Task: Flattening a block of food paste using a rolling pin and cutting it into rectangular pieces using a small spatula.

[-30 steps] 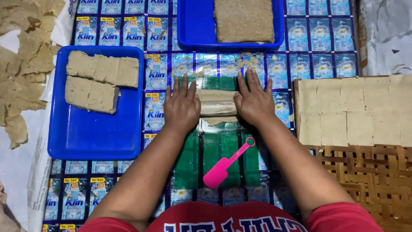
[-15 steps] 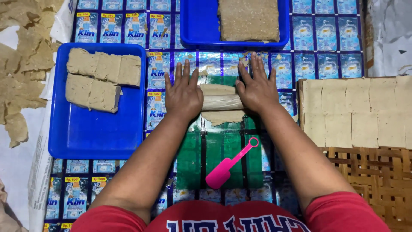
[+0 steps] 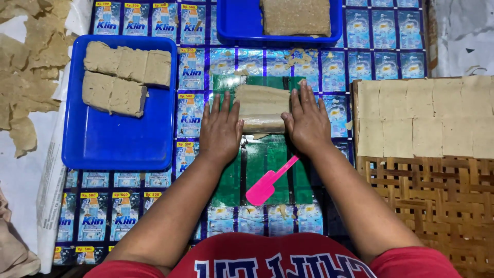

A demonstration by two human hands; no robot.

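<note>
A beige dough roll (image 3: 261, 109) lies on a green plastic mat (image 3: 267, 170) in the middle of the work surface. My left hand (image 3: 220, 127) presses flat on its left end, fingers spread and pointing away from me. My right hand (image 3: 306, 121) presses flat on the roll's right end in the same way. A pink plastic spatula (image 3: 267, 184) rests on the mat just below my right wrist.
A blue tray (image 3: 121, 146) at left holds several beige dough blocks (image 3: 126, 77). Another blue tray (image 3: 242, 25) at top holds a flat slab. Cut square sheets (image 3: 427, 116) lie on a woven bamboo tray (image 3: 437, 201) at right. Torn dough scraps (image 3: 25, 67) sit far left.
Both hands have moved away from me, pushing the dough roll further up the green mat. The roll looks thicker now.
</note>
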